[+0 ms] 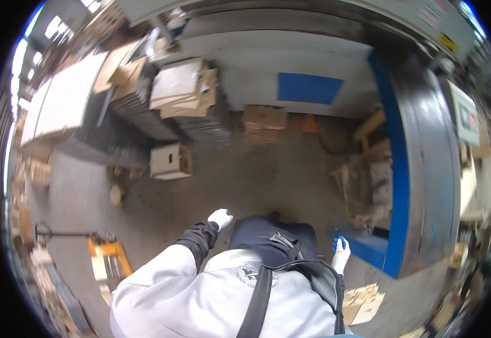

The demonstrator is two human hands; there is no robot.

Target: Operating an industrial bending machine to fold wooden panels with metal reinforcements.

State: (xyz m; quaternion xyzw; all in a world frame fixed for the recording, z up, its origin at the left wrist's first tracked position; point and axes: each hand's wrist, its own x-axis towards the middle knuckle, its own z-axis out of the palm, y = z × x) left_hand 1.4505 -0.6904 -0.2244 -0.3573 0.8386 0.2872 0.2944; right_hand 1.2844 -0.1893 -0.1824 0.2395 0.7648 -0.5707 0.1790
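My left hand, in a white glove with a dark palm side, hangs in front of my left hip. Its fingers are curled into a loose fist, and nothing shows in it. On the other side, my right hand wears a white glove with blue fingertips. Its fingers are curled in too, with no object visible. The blue lower frame of a large machine is the thing nearest to my right hand. Neither hand visibly touches anything.
Stacked panels and a slotted light box stand ahead left. A yellow pallet jack is at left. The machine's metal bed runs along the right. A brown carton stack stands ahead; wooden pieces lie at lower right.
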